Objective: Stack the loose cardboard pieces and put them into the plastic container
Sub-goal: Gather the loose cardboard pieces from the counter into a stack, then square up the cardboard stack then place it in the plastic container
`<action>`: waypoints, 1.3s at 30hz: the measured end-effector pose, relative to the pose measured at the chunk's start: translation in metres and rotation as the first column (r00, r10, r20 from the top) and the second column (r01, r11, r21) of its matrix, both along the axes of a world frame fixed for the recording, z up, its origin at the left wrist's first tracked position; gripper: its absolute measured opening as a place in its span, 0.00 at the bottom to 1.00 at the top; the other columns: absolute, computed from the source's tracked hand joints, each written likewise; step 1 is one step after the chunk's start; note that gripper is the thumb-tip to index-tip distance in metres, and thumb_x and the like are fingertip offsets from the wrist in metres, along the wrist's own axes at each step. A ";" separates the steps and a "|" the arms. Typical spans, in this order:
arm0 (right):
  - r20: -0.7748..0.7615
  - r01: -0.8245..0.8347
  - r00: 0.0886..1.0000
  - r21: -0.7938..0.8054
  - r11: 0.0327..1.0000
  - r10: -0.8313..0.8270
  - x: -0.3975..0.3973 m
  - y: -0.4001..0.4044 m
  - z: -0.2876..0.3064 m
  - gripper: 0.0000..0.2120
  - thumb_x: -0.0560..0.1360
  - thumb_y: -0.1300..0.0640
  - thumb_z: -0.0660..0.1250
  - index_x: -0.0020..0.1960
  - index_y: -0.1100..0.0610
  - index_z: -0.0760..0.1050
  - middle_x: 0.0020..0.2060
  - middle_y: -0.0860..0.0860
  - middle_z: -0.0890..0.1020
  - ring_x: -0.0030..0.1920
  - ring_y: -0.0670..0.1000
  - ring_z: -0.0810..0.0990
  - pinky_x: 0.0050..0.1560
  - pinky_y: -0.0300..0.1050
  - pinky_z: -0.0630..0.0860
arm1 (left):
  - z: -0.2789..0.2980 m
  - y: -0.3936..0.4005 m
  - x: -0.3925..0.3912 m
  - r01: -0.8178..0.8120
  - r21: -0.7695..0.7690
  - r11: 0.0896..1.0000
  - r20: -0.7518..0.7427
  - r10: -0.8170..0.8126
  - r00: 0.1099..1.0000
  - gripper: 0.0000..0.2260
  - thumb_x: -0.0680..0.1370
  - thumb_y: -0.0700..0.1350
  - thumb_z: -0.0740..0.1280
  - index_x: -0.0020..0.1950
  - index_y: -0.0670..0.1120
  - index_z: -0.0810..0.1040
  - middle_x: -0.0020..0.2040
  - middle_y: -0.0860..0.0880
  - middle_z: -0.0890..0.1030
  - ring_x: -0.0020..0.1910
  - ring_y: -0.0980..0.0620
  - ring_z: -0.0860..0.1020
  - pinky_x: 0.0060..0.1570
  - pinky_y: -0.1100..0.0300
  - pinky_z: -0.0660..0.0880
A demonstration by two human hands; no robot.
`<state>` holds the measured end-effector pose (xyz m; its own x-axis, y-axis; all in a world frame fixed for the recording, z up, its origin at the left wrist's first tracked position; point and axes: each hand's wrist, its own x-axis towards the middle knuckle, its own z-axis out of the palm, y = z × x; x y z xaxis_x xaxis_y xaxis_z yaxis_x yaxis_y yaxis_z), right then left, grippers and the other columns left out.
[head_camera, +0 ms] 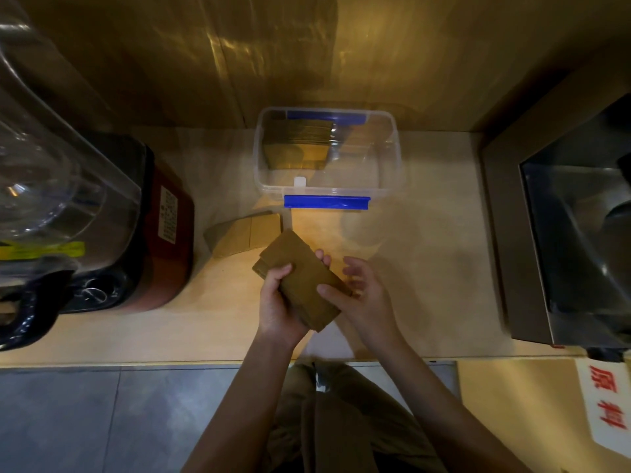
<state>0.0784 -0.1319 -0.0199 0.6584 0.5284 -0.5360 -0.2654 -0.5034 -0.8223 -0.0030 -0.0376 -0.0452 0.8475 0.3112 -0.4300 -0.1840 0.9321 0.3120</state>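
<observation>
I hold a stack of brown cardboard pieces above the counter, tilted away to the left. My left hand grips its near left side, thumb on top. My right hand touches the stack's right edge with the thumb, fingers spread. More loose cardboard pieces lie fanned on the counter just beyond the stack, to the left. The clear plastic container with blue clips stands farther back, lid off. Inside it, at the left, sits a pile of cardboard pieces.
A blender with a clear jug and red base stands at the left. A steel machine fills the right side. A wooden wall rises behind the container. The counter's front edge runs below my hands, grey floor beneath.
</observation>
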 end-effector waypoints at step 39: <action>0.082 0.041 0.996 -0.001 0.999 -0.041 0.033 -0.013 -0.073 0.30 0.76 0.66 0.59 0.74 0.53 0.52 0.72 0.52 0.65 0.67 0.43 0.64 0.65 0.36 0.63 | -0.055 -0.003 0.020 0.549 0.747 0.375 -0.644 0.206 0.737 0.25 0.75 0.33 0.60 0.71 0.46 0.61 0.68 0.43 0.71 0.66 0.47 0.70 0.66 0.51 0.70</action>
